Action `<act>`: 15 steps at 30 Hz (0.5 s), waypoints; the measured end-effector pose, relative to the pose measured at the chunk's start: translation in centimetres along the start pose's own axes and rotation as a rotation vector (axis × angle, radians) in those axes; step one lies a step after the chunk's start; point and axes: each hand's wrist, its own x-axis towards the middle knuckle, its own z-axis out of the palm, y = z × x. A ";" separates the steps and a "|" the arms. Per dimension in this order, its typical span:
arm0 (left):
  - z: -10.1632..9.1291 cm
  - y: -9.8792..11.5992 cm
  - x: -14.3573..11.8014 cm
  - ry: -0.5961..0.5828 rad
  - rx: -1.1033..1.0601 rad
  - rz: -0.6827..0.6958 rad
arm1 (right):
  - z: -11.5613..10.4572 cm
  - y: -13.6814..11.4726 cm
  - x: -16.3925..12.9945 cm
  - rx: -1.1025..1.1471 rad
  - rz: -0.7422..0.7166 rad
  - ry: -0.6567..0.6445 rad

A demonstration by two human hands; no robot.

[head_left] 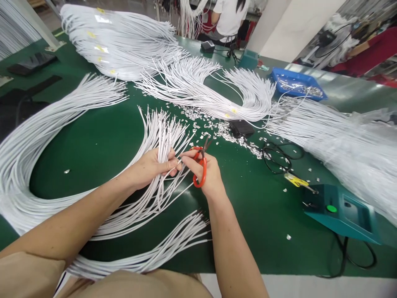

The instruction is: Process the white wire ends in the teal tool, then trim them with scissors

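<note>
My left hand (161, 163) is closed around several white cables (163, 138), part of a long bundle that curves in from the left. Red-handled scissors (203, 163) hang in my right hand (209, 171), their dark blades pointing up and away from me. My right thumb and forefinger also meet at a single cable end beside my left fingertips. Whether they pinch that end or only touch it is hard to tell. Below my hands lies a smaller group of white cables (173, 238) with dark tips.
Small silvery pieces (217, 126) litter the green table (248, 215) around a black block (241, 128). Large white cable bundles (118, 45) lie at the back. A blue tray (297, 85) stands behind, a teal device (341, 211) with cords at right. A person (231, 18) works beyond.
</note>
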 end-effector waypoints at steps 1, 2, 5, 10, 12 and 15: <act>0.0 0.0 0.0 0.015 -0.001 -0.010 | 0.0 0.1 0.0 -0.001 0.001 0.019; 0.0 0.1 0.0 0.032 0.000 -0.015 | 0.1 0.1 0.0 -0.004 -0.001 0.036; 0.0 0.0 0.0 0.078 0.032 0.017 | 0.4 0.1 0.0 -0.028 -0.022 0.075; 0.1 0.0 0.1 0.244 0.270 0.111 | 1.1 -0.3 -0.2 -0.032 -0.033 0.067; 0.2 0.2 0.0 0.286 0.352 0.111 | 1.3 -0.5 -0.2 0.060 -0.013 0.091; 0.3 0.2 -0.1 0.278 0.366 0.097 | 1.4 -0.3 -0.2 0.081 0.033 0.179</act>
